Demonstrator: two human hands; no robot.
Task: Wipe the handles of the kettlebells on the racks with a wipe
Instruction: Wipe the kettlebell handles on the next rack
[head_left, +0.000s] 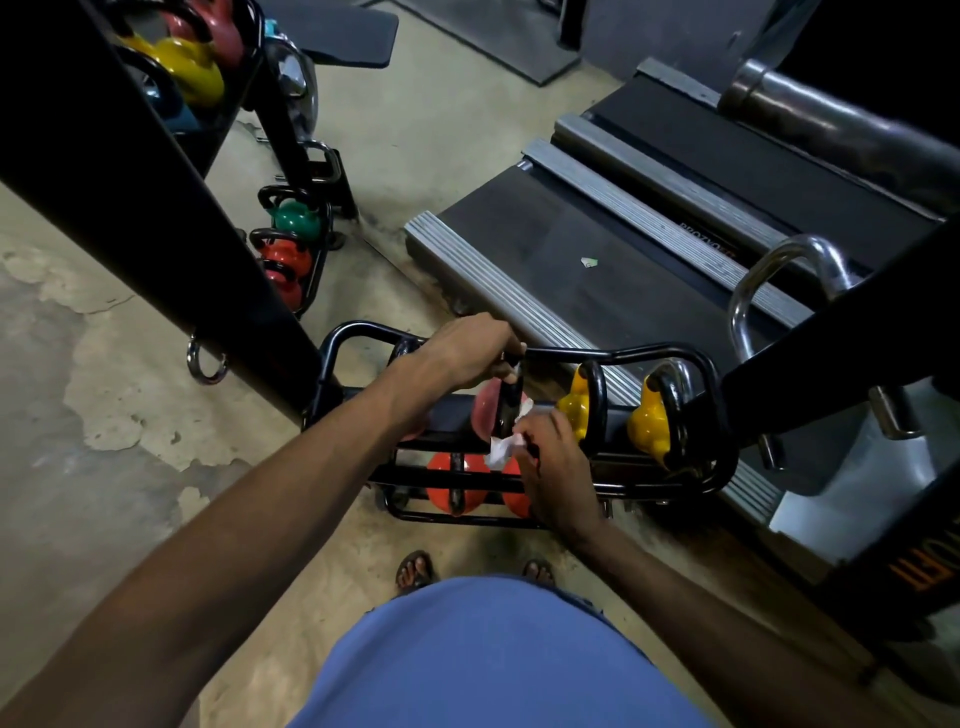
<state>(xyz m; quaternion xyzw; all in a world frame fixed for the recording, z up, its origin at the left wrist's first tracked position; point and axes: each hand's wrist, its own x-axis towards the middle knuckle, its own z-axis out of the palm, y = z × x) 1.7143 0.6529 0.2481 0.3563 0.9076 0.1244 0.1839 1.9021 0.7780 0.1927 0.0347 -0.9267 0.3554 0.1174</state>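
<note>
Bare concrete floor (104, 364), patchy and stained, runs under a low black rack (613, 358) at my feet; a treadmill deck (597, 260) lies just beyond it, past my knuckles.

My left hand (467, 353) is closed over the top of a black handle (511, 395), steadying a pink kettlebell (485, 415) on the rack's upper row; my right hand (556, 467) sits just below and nearer me, fingers pinched around a crumpled white wipe (501, 449) that touches the lower part of that same handle. I judge I am midway through wiping this one.

What matters for the next stroke: the handle's leg runs away from me, from the wipe up toward my left fist; so the wipe would travel along that line, and the left hand blocks the top until it shifts. My right hand is the nearer one to the uncleaned stretch.

Two yellow kettlebells (649, 421) stand to the right of my right hand, close beside it; red ones (457, 480) lie on the lower row beneath my wrist. The rack's front rail crosses just behind my left knuckles, so room is tight there; open space is toward me; a black upright (156, 208) stands well off to the left of my left arm.
</note>
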